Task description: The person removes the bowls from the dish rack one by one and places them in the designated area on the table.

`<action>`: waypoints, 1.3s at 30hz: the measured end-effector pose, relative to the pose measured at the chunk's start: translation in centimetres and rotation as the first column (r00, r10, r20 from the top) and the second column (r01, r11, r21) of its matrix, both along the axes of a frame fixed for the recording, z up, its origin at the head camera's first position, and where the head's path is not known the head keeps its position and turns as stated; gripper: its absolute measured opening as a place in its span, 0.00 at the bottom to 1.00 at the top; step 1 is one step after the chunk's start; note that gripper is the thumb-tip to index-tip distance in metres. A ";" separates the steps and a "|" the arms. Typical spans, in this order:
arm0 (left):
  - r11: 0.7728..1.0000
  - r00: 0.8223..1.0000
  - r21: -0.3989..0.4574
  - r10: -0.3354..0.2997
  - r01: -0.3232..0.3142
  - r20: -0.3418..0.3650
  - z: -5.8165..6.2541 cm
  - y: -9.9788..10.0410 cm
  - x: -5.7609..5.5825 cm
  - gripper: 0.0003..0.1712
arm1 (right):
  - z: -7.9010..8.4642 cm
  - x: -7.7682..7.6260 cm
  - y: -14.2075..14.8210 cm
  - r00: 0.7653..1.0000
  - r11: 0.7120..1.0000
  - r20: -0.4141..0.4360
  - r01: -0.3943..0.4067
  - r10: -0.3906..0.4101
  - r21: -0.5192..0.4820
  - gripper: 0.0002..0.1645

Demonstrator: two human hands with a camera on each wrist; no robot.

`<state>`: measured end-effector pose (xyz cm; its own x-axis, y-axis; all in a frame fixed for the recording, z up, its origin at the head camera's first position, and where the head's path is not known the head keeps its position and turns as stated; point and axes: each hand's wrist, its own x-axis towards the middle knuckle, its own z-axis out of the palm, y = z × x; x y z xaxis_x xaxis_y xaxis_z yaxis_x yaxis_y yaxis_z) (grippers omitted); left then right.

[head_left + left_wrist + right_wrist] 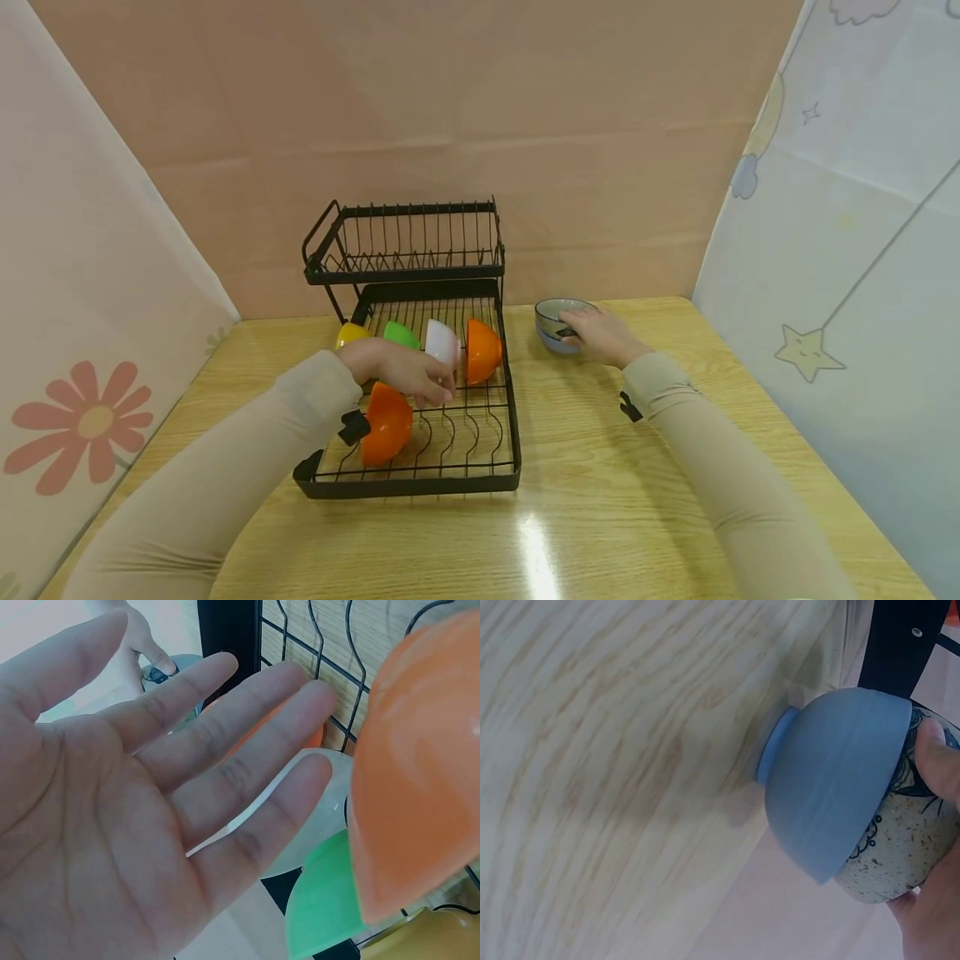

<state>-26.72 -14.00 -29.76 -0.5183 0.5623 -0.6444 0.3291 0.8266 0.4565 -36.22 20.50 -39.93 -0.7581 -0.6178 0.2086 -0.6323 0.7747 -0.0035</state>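
With fingers (573, 317) hooked over the rim and thumb (936, 763) pressed to the outer wall, grasping a speckled, dark-patterned bowl (891, 851) in the right hand (606, 337). Nested upright within a blue bowl (832, 780), on the tabletop (600, 500), just to the right of a black two-tier dish rack (420, 485). Reaching forward from the lower right in a light sleeve (731, 467), with the forearm slanting inward and the back of the hand turned upward.

With the left hand (401, 369), gripping nothing: released, with the fingers loosely extended and a little apart, and the thumb held well away from them, clearest in the left wrist view. Stretched across from the lower left in a matching light sleeve (240, 467), bent at the wrist, palm down, sloping toward the fingertips. Held over the lower tier, close to a front orange bowl (390, 427) and a white bowl (442, 342); impossible to tell about contact with the latter. Resting on edge behind the front orange bowl, from left to right: a yellow bowl (350, 334), a green bowl (402, 334), the white bowl and a rear orange bowl (483, 352).
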 end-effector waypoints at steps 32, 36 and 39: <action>1.000 1.000 0.010 -0.007 0.007 0.009 -0.1 0.0 -0.2 0.19 | 0.5 0.9 -1.6 0.999 0.995 0.051 0.015 -0.010 -0.097 0.12; 1.000 1.000 0.008 0.000 0.000 0.020 -0.2 0.0 -0.1 0.19 | 0.3 1.0 -1.7 0.999 0.994 0.047 0.021 -0.016 -0.103 0.13; 1.000 1.000 0.013 -0.005 0.005 0.017 -0.3 0.1 -0.1 0.19 | 0.2 1.0 -1.8 0.999 0.994 0.050 0.020 -0.015 -0.104 0.13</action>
<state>-26.81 -13.94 -30.06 -0.5047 0.5727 -0.6460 0.3251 0.8193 0.4724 -35.18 18.69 -39.74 -0.7796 -0.5809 0.2341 -0.6156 0.7796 -0.1156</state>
